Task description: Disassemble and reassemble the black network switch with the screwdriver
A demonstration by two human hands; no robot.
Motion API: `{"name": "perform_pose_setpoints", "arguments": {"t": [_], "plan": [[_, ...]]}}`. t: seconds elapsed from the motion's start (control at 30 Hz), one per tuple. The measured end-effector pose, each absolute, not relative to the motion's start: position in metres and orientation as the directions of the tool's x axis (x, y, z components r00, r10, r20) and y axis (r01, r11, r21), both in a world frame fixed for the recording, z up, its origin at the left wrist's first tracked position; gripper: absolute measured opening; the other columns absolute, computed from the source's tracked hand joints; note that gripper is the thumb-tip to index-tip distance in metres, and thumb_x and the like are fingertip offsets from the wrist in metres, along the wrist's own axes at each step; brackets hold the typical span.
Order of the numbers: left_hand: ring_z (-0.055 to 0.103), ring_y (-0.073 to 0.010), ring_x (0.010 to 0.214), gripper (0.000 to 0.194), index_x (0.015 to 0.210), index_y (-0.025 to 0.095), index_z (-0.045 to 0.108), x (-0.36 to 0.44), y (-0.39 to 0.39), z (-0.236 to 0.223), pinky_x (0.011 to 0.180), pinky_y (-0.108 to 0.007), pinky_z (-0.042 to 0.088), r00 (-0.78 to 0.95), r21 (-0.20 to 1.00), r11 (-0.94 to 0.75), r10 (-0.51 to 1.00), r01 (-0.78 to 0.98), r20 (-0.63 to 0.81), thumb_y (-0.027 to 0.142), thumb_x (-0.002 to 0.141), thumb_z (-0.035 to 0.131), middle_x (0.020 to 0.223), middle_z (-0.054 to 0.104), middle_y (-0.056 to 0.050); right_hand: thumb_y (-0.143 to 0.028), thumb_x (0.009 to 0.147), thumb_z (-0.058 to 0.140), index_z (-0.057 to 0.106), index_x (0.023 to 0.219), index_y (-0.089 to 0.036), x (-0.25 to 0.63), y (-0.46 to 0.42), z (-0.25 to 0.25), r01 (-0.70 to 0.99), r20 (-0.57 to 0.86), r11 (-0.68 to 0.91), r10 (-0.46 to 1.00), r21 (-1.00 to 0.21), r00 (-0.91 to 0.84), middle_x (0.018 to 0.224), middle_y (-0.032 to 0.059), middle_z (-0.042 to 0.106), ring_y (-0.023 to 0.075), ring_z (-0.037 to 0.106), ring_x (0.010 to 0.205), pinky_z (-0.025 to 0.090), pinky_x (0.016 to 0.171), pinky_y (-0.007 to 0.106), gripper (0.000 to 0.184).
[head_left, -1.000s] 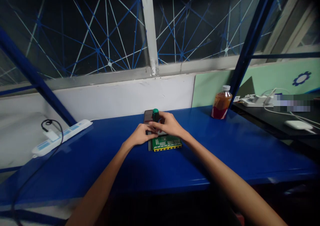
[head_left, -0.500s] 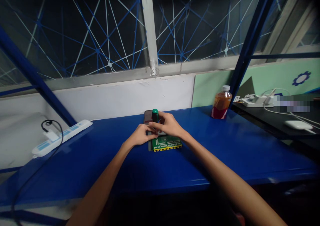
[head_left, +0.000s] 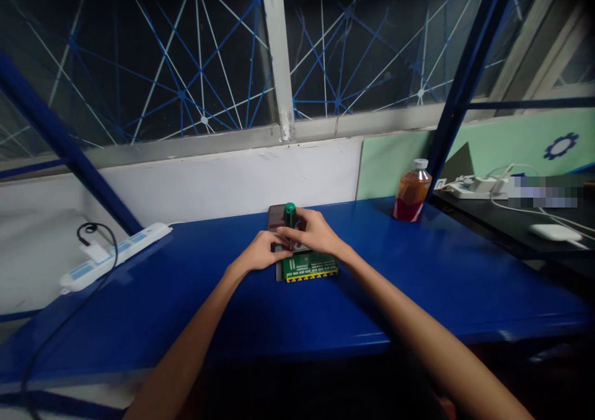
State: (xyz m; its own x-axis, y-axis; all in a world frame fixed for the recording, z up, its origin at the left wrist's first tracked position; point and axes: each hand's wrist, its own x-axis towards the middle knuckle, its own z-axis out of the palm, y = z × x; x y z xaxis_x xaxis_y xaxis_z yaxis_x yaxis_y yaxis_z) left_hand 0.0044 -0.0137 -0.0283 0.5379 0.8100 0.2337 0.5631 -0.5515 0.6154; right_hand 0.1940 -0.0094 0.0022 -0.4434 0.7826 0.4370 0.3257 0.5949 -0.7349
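Observation:
Upright in my right hand [head_left: 317, 231] is a screwdriver [head_left: 290, 212] with a green-topped handle; my fingers are wrapped round the handle. My left hand [head_left: 261, 250] is closed in a pinch low down, close to the screwdriver's lower end; whatever lies between its fingertips is too small to make out. Under both hands lies a green circuit board [head_left: 304, 265] with a yellow strip along its front edge. Behind the board, a dark flat rectangular piece [head_left: 275, 217] shows partly past my fingers. The screwdriver's tip is hidden by my fingers.
A bottle of reddish-brown drink [head_left: 413, 191] stands at the back right of the blue table [head_left: 199, 321]. At the left edge lies a white power strip [head_left: 121, 253] with a black cable. A black surface [head_left: 506, 222] on the right carries chargers and white cables.
The screwdriver's handle has turned and tipped slightly, showing more green. Both hands stay in almost the same place, and the board has not moved.

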Motion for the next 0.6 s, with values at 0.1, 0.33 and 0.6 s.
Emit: {"name": "perform_pose_setpoints", "arguments": {"t": [0.1, 0.33, 0.6], "plan": [[0.068, -0.0216, 0.086, 0.016, 0.087, 0.015, 0.075, 0.0046, -0.0136, -0.0278, 0.081, -0.03, 0.048, 0.557, 0.607, -0.565, 0.798, 0.558, 0.231, 0.024, 0.077, 0.064, 0.089, 0.075, -0.007, -0.047, 0.079, 0.06, 0.056, 0.081, -0.018, 0.1938, -0.0083, 0.0006, 0.327, 0.442, 0.597, 0.783, -0.733, -0.437, 0.064, 0.0013, 0.061, 0.0155, 0.057, 0.06, 0.036, 0.054, 0.028, 0.029], [0.068, -0.022, 0.083, 0.015, 0.083, 0.016, 0.075, 0.0054, -0.0135, -0.0283, 0.079, -0.03, 0.048, 0.51, 0.609, -0.529, 0.83, 0.592, 0.225, 0.027, 0.075, 0.068, 0.086, 0.075, -0.006, -0.044, 0.079, 0.059, 0.059, 0.085, -0.019, 0.1937, -0.0082, 0.0004, 0.3, 0.456, 0.611, 0.767, -0.732, -0.451, 0.069, 0.0018, 0.063, 0.0157, 0.057, 0.063, 0.038, 0.057, 0.029, 0.026], [0.068, -0.0223, 0.086, 0.016, 0.086, 0.017, 0.075, 0.004, -0.0134, -0.0283, 0.081, -0.03, 0.048, 0.539, 0.603, -0.551, 0.812, 0.577, 0.226, 0.026, 0.077, 0.065, 0.089, 0.075, -0.006, -0.046, 0.078, 0.06, 0.057, 0.082, -0.019, 0.1944, -0.0093, 0.0007, 0.304, 0.441, 0.598, 0.776, -0.741, -0.451, 0.066, 0.0015, 0.062, 0.0158, 0.058, 0.061, 0.038, 0.055, 0.028, 0.027]]}}
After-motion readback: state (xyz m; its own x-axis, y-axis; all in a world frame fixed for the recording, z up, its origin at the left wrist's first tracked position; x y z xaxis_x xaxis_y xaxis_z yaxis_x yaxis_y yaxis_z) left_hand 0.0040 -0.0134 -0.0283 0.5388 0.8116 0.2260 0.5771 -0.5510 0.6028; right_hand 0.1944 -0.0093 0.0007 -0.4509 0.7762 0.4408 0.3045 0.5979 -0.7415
